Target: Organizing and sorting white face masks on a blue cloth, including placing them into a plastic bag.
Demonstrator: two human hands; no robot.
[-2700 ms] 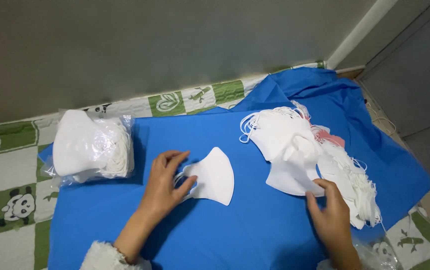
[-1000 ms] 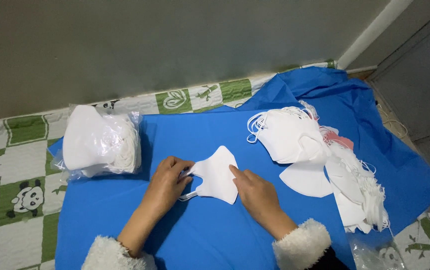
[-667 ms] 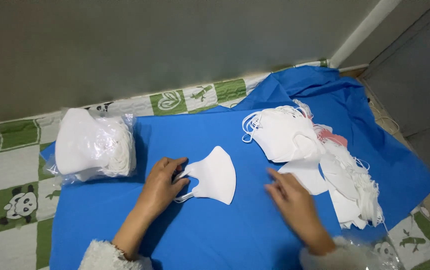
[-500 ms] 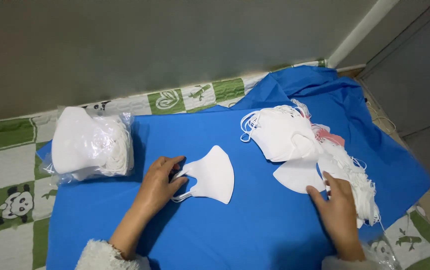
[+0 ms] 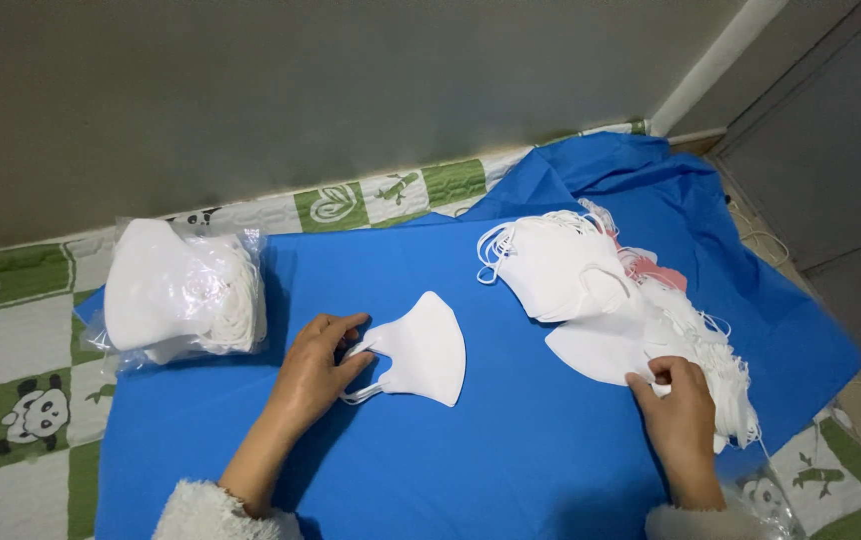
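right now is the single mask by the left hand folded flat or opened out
Folded flat. The single mask lies as a flat fan shape on the blue cloth, ear loops bunched at its left edge under the left hand.

Home floor workspace, panda-print play mat (image 5: pixel 11 420), blue cloth (image 5: pixel 511 450), plain wall (image 5: pixel 351 90), door (image 5: pixel 831 130)

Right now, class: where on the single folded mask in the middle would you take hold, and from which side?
Probably pinch the mask at its pointed left end, where the ear loops gather, coming from the left; the left hand is already there, and it lies flat.
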